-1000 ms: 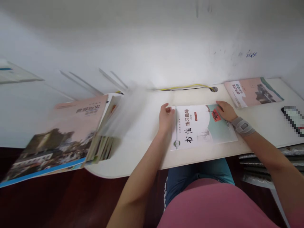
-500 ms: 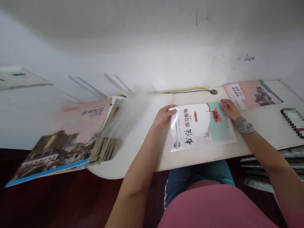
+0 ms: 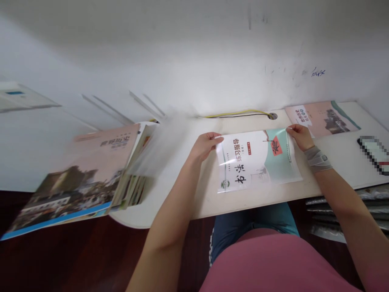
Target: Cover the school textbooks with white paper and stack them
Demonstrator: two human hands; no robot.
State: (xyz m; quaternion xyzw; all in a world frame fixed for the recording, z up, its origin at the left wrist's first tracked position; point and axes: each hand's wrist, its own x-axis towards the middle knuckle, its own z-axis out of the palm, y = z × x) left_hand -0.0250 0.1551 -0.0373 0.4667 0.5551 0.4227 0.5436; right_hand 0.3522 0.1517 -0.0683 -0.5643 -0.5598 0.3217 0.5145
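A calligraphy workbook [image 3: 257,160] in a clear, shiny plastic cover lies over the white table in front of me, its cover turned sideways. My left hand [image 3: 206,146] is closed on its upper left corner, thumb on top. At the upper right corner my right hand [image 3: 300,137] pinches the edge between thumb and fingers. A grey band [image 3: 317,158] circles my right wrist. Just behind that hand lies a pink history book [image 3: 325,119].
On the left stands a stack of books [image 3: 75,174], the top one jutting past the table edge, with blurred clear plastic beside it. A phone-like object [image 3: 375,154], pixelated, lies at right. Cables [image 3: 240,113] run along the wall to a hole. Plastic-wrapped items [image 3: 337,211] sit below the right edge.
My right hand has shifted slightly right and its fingers now pinch the workbook's corner. The left hand keeps its hold on the left corner. The view has shifted a little.
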